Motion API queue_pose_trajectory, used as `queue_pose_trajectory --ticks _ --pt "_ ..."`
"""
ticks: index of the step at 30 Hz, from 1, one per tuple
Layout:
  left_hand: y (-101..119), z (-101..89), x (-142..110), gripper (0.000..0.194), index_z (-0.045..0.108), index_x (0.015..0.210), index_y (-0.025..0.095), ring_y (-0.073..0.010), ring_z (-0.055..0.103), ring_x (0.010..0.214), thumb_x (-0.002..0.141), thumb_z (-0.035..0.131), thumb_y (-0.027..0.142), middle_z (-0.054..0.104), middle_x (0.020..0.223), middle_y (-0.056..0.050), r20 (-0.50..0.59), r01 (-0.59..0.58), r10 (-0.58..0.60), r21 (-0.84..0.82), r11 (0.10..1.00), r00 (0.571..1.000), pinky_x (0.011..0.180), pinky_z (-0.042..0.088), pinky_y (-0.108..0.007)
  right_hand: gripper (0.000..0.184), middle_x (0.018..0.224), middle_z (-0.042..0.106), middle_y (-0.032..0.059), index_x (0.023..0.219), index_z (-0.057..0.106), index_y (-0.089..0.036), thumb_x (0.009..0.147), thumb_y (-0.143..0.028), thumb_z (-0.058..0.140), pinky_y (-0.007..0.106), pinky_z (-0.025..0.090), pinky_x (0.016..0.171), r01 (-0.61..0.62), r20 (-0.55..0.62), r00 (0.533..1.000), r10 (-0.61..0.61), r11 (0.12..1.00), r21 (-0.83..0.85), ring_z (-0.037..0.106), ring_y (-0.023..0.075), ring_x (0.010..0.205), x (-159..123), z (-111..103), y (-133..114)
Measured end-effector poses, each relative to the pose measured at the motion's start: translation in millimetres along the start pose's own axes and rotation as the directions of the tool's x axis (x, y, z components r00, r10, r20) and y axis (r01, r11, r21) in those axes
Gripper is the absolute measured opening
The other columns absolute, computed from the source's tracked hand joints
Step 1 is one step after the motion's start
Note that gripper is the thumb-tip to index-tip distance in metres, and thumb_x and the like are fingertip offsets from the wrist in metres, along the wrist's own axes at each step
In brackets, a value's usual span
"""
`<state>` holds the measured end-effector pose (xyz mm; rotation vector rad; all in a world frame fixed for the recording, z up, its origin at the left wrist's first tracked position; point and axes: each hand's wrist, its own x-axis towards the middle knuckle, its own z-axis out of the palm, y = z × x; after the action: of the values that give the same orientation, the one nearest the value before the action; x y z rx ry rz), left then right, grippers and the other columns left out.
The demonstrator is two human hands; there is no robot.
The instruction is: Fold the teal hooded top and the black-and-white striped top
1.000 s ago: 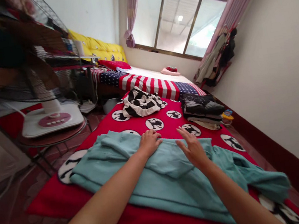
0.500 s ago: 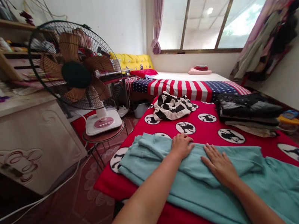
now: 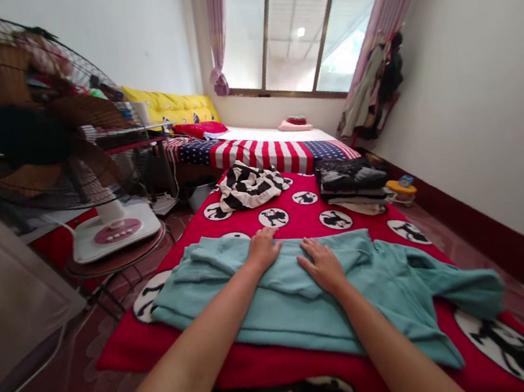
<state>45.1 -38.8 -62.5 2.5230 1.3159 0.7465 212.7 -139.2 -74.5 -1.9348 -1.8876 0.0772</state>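
Nearest, a teal long-sleeved top [image 3: 297, 323] lies directly under both hands on a red blanket [image 3: 303, 219] printed with white discs, its long axis running left to right across the person. The left hand [image 3: 264, 248] rests palm down by the garment's far edge, fingers slightly bent, grasping nothing visible; the right hand [image 3: 322, 264] lies flat with fingers spread, likewise released, a little nearer the body. One sleeve [image 3: 471, 292] juts out to the right, closer to the right hand, while the left hand is nearer the garment's other end. Nothing stands between hands and top. Beyond it, apart from it, sit a crumpled black-and-white cloth [image 3: 250, 184] and, farther right, a stack of folded dark clothes [image 3: 351, 175]. A fan [image 3: 115, 229] stands on a stool to the left; farthest, a bed wears a stars-and-stripes sheet [image 3: 259, 151].
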Motion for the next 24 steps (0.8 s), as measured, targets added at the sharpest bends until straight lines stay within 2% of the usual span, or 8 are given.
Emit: queue_pose_trajectory --ticks 5,8,10,12,14,17,20,24 --pt "-31.1 -32.2 -9.2 0.050 0.056 0.126 0.016 -0.0311 0.054 0.111 0.082 0.063 0.039 0.062 0.117 -0.015 0.059 -0.022 0.018 0.077 0.997 0.998 0.093 0.041 -0.041 0.041 0.125 0.063 0.0111 0.125 0.059 -0.019 0.087 -0.033 0.050 0.043 0.039 0.105 0.064 -0.158 0.987 -0.031 0.976 0.208 0.056 0.0235 0.117 -7.8 -1.4 11.3" --pt "-70.1 -64.4 -13.3 0.061 0.059 0.124 0.017 -0.0366 0.053 0.114 0.075 0.065 0.054 0.062 0.120 -0.017 0.142 -0.006 -0.026 0.218 0.976 0.989 0.093 0.040 -0.046 0.043 0.124 0.063 0.0108 0.126 0.057 -0.019 0.085 -0.030 0.052 0.046 0.033 0.108 0.029 -0.201 0.979 -0.003 0.992 0.122 0.056 0.0243 0.117 -15.0 -14.1 25.4" --pt "-96.1 -86.9 -13.2 0.068 0.060 0.122 0.019 -0.0380 0.054 0.114 0.071 0.062 0.064 0.063 0.122 -0.016 0.256 0.005 -0.088 0.310 0.951 0.963 0.092 0.041 -0.046 0.050 0.133 0.057 0.0116 0.130 0.054 -0.020 0.082 -0.033 0.058 0.054 0.019 0.113 -0.095 -0.235 0.969 0.083 0.995 -0.041 0.045 0.0282 0.128 -17.9 -29.5 41.3" --pt "-116.9 -106.2 -11.3 0.076 0.061 0.122 0.020 -0.0374 0.056 0.113 0.065 0.063 0.070 0.063 0.122 -0.015 0.350 0.047 -0.168 0.330 0.943 0.921 0.090 0.043 -0.042 0.069 0.146 0.043 0.0143 0.138 0.046 -0.019 0.077 -0.044 0.065 0.059 0.013 0.112 -0.298 -0.262 0.933 0.249 0.939 -0.171 0.030 0.0337 0.138 -18.1 -47.0 61.7" --pt "-131.1 -119.9 -9.0 0.083 0.061 0.120 0.018 -0.0355 0.058 0.110 0.056 0.067 0.070 0.064 0.121 -0.014 0.421 0.098 -0.221 0.294 0.951 0.880 0.087 0.045 -0.037 0.092 0.152 0.031 0.0182 0.146 0.034 -0.017 0.070 -0.058 0.067 0.059 0.019 0.110 -0.471 -0.230 0.876 0.425 0.856 -0.214 0.024 0.0376 0.140 -15.8 -62.5 82.2" --pt "-141.4 -128.6 -7.5 0.077 0.068 0.106 0.015 -0.0329 0.062 0.101 0.049 0.070 0.067 0.070 0.109 -0.012 0.522 0.122 -0.216 0.209 0.970 0.825 0.081 0.047 -0.032 0.110 0.146 0.038 0.0217 0.149 0.024 -0.015 0.064 -0.071 0.064 0.051 0.033 0.103 -0.559 -0.103 0.829 0.550 0.803 -0.208 0.038 0.0387 0.132 -11.6 -75.5 101.0" --pt "-141.7 -127.9 -9.4 0.062 0.070 0.088 0.014 -0.0308 0.064 0.088 0.051 0.069 0.064 0.072 0.091 -0.010 0.566 0.115 -0.185 0.158 0.981 0.803 0.072 0.048 -0.031 0.099 0.131 0.055 0.0196 0.144 0.035 -0.016 0.066 -0.069 0.064 0.043 0.042 0.092 -0.545 -0.092 0.837 0.540 0.808 -0.223 0.051 0.0363 0.120 -11.6 -75.6 99.5" --pt "-133.0 -128.1 -10.9 0.045 0.068 0.079 0.015 -0.0277 0.063 0.081 0.057 0.069 0.053 0.071 0.083 -0.009 0.520 0.084 -0.155 0.157 0.984 0.840 0.070 0.047 -0.031 0.061 0.106 0.068 0.0139 0.122 0.057 -0.018 0.077 -0.059 0.059 0.035 0.045 0.076 -0.498 -0.110 0.867 0.486 0.838 -0.225 0.063 0.0313 0.101 -13.8 -73.9 85.3"
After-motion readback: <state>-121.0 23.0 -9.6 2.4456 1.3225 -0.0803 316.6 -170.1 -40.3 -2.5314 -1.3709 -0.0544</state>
